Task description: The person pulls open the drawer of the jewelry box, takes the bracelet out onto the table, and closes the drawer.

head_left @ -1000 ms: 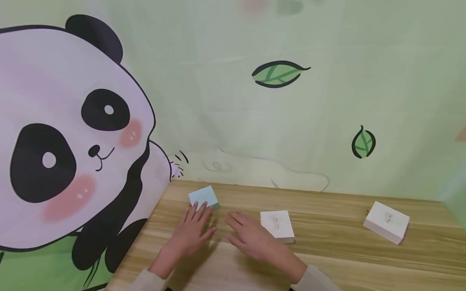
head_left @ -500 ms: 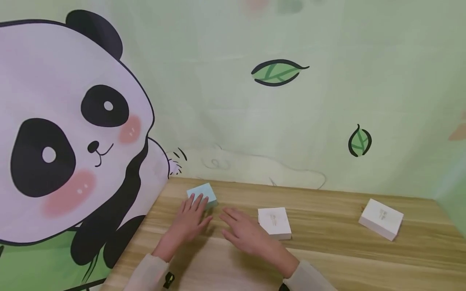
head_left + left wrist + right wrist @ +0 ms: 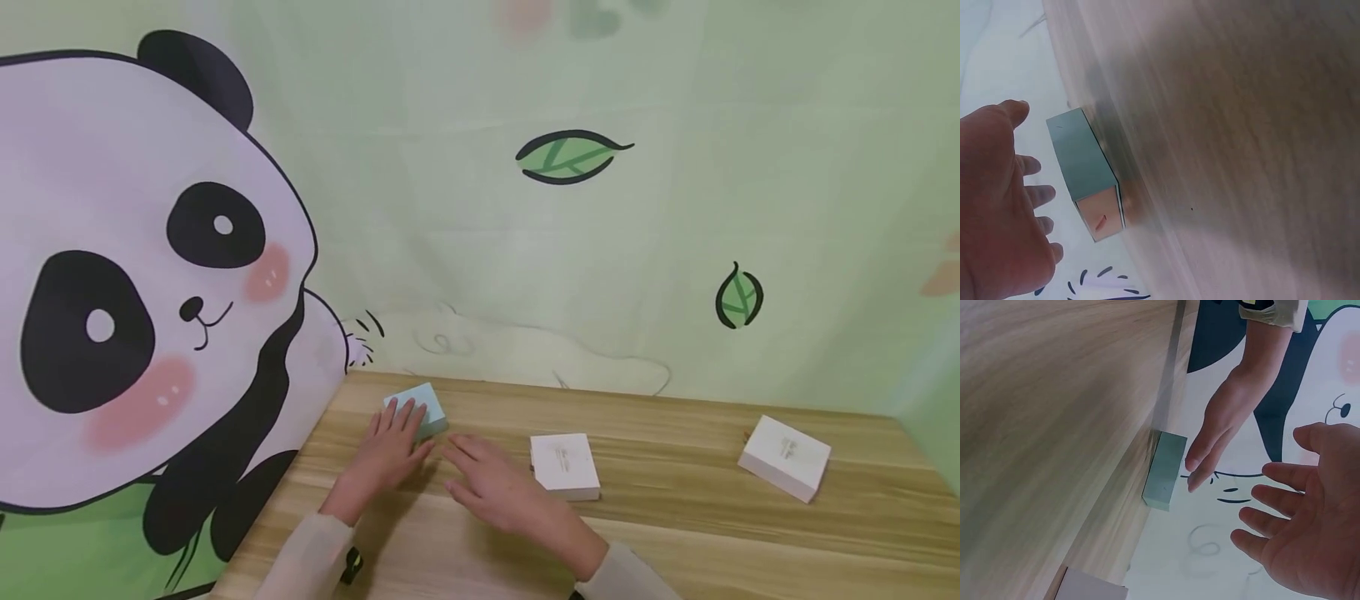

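A small light-blue box (image 3: pixel 429 397) lies on the wooden table, toward its far left. My left hand (image 3: pixel 384 457) is held over it with straight fingers, overlapping its near edge in the head view. A gap shows between that hand (image 3: pixel 1000 206) and the box (image 3: pixel 1084 153) in the left wrist view. One end of the box is orange-brown with a small reddish tab. To the right of the box is my right hand (image 3: pixel 498 490), fingers extended and holding nothing. It partly covers the near-left corner of a white box (image 3: pixel 566 465) with small gold print.
Farther right on the table (image 3: pixel 675 492) sits another white box (image 3: pixel 785 457), turned at an angle. A pale green wall cloth (image 3: pixel 465 250) with a large panda (image 3: pixel 82 183) and leaves stands behind the table. A small black-and-yellow object (image 3: pixel 352 565) shows by the left sleeve.
My right hand has shifted slightly left, nearer the light-blue box. The left hand stays over that box. The head view has tilted a little, and the boxes have kept their places.
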Motion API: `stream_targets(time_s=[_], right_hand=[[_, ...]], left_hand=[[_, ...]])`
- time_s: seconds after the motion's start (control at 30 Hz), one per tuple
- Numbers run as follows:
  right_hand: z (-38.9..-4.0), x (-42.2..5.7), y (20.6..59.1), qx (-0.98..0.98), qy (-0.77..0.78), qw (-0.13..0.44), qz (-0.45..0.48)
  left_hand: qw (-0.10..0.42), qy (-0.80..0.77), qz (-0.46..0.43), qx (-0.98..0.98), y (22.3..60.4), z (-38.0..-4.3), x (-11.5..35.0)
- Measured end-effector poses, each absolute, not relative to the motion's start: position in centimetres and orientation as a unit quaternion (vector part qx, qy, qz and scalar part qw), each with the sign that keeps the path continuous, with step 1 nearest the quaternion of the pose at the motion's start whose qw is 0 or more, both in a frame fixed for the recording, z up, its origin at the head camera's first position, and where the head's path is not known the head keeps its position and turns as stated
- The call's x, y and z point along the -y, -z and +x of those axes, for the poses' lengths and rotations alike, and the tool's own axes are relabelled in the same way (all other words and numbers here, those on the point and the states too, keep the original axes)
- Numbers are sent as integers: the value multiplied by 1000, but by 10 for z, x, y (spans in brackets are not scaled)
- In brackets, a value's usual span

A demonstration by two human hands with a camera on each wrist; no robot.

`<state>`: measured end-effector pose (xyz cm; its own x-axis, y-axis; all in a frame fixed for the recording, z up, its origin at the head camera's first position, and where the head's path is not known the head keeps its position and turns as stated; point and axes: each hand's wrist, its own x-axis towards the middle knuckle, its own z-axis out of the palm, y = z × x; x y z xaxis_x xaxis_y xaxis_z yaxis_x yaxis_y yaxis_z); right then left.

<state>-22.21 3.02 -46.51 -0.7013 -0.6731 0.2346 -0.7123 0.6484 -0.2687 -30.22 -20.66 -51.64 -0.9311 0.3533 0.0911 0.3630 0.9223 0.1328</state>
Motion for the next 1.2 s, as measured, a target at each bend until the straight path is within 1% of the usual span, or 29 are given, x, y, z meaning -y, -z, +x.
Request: stream_targets(time_s=[0.13,0.37,0.5,0.73,0.9,1.07,1.2], right_hand=[[-223,-28,465,904,-173,60,385],[-226,-25,464,910,-172,51,374],[-230,-21,465,912,-174,46,369],[-241,-16,466,913,-169,52,367],[-244,-15,469,916,-174,42,359],[-245,-15,471,916,-179,34,358],[-246,-15,470,915,-182,41,358]], left_hand=[[31,63,-194,979,517,-306,208],[58,82,-228,968,515,-312,209],[61,88,-237,966,515,-314,210],[49,71,-232,969,516,-318,208],[40,75,-226,970,515,-318,206],[47,86,-234,967,517,-319,206],[63,81,-241,965,523,-322,208]])
